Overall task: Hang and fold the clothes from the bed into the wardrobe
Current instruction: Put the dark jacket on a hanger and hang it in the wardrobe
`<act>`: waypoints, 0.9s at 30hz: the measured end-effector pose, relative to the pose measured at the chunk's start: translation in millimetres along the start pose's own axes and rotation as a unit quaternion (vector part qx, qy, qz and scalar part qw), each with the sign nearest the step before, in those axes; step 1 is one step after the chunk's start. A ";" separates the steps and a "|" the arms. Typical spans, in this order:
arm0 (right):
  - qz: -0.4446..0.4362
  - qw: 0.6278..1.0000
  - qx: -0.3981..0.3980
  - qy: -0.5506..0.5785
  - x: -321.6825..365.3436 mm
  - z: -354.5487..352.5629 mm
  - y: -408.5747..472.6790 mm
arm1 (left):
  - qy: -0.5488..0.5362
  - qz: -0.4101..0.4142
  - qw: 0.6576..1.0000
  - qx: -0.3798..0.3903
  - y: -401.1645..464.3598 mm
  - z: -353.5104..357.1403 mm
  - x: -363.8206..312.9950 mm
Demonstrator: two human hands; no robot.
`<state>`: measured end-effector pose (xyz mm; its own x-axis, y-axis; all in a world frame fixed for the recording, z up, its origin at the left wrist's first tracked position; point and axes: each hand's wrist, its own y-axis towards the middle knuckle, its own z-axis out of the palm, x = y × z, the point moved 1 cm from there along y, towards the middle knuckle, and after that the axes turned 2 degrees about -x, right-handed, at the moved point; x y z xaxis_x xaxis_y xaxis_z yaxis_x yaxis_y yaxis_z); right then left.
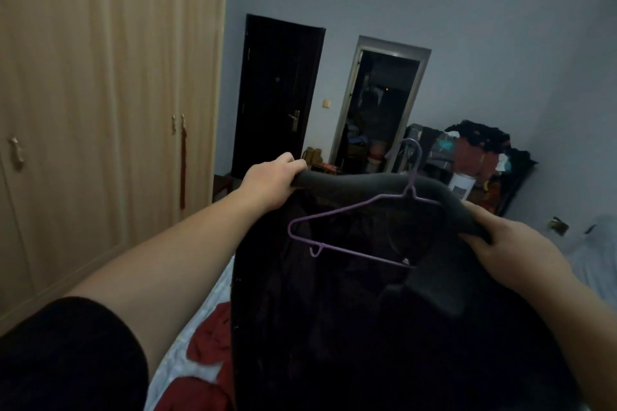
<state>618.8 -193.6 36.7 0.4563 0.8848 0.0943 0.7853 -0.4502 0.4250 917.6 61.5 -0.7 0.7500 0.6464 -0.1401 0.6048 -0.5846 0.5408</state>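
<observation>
I hold a dark jacket with a grey collar up in front of me, over the bed. My left hand grips the collar's left end. My right hand grips the collar's right end. A purple wire hanger sits inside the neck opening, its hook sticking up above the collar; its right end is hidden by the collar. The wardrobe, light wood with its doors closed, stands along the left wall.
Red clothing lies on the pale bedsheet below the jacket. A dark closed door and an open doorway are on the far wall. A pile of clothes on a rack stands at the right.
</observation>
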 end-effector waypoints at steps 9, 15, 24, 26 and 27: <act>-0.007 0.992 -0.089 -0.093 0.7 -12.4 5.1 | -0.102 -0.132 0.984 0.059 -23.5 37.0 8.8; 0.015 0.992 -0.038 -0.123 -6.4 5.0 -0.8 | -0.106 -0.163 0.980 0.045 -33.9 53.2 5.1; 0.050 0.989 -0.013 -0.136 -17.9 49.0 -6.7 | -0.125 -0.150 0.980 0.028 -11.3 19.6 -17.0; 0.074 0.989 -0.057 -0.114 -20.8 49.5 -4.4 | -0.151 -0.133 0.979 0.041 -17.2 19.7 -26.7; 0.085 0.989 -0.072 -0.102 -21.2 48.6 -2.2 | -0.174 -0.117 0.976 0.061 -21.9 24.6 -31.8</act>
<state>627.8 -217.1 -9.9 0.6631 0.7485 -0.0007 0.6287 -0.5565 0.5431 887.1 41.7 -28.5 0.6199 0.5767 -0.5321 0.7822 -0.5083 0.3603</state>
